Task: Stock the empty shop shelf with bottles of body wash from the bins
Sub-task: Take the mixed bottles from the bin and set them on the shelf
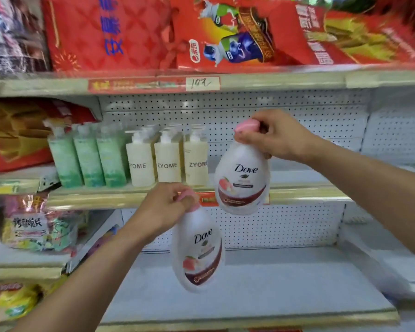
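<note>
My right hand [277, 135] grips the pink cap of a white Dove body wash bottle [242, 180], which hangs in front of the middle shelf [304, 185], just right of the stocked bottles. My left hand [164, 209] holds a second white Dove bottle [198, 255] by its pink cap, lower down, over the bare lower shelf [273, 283]. On the middle shelf's left part stand three green pump bottles [89, 159] and a row of cream ZYOME pump bottles [167, 161], with more behind them.
Red gift boxes [201, 32] fill the top shelf. Snack packs [38, 224] and a red box [15, 135] sit on the neighbouring shelves at the left. White pegboard [297, 116] backs the shelves. The bins are out of view.
</note>
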Tool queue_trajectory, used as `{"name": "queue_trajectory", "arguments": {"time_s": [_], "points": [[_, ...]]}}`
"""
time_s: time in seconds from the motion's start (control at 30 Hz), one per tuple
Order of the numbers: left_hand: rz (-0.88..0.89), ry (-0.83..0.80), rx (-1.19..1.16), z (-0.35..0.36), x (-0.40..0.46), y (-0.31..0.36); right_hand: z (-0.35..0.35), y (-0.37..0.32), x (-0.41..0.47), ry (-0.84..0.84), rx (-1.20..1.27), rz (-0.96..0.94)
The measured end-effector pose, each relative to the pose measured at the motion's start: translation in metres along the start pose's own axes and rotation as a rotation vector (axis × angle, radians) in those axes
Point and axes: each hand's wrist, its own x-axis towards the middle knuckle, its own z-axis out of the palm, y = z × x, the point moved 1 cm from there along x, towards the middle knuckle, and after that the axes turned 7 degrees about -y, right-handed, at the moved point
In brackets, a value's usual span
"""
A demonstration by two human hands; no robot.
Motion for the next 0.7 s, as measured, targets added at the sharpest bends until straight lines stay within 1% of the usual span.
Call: {"name": "queue_trajectory", "arguments": {"time_s": [0.07,0.17,0.27,0.37,0.47,0.53,0.7], "points": [[-0.006,0.041,0.002,0.006,0.017,0.009,-0.01,0.015,0.021,0.04,-0.072,-0.054],[-0.04,0.087,-0.027,0.015,0.039,0.021,-0.015,0.04,0.05,0.074,-0.101,-0.117],[-0.039,0.126,-0.024,0.024,0.055,0.027,-0.01,0.069,0.076,0.035,-0.1,-0.131],[-0.05,0.166,-0.048,0.029,0.066,0.027,-0.005,0.091,0.099,-0.022,-0.112,-0.103],[-0.103,0.179,-0.071,0.032,0.077,0.024,-0.002,0.099,0.121,-0.074,-0.049,-0.019],[-0.131,0.161,-0.06,0.033,0.084,0.024,0.002,0.101,0.134,-0.113,-0.012,0.034],[-0.132,0.104,-0.057,0.029,0.099,0.022,0.016,0.11,0.155,-0.166,-0.061,0.093]]}}
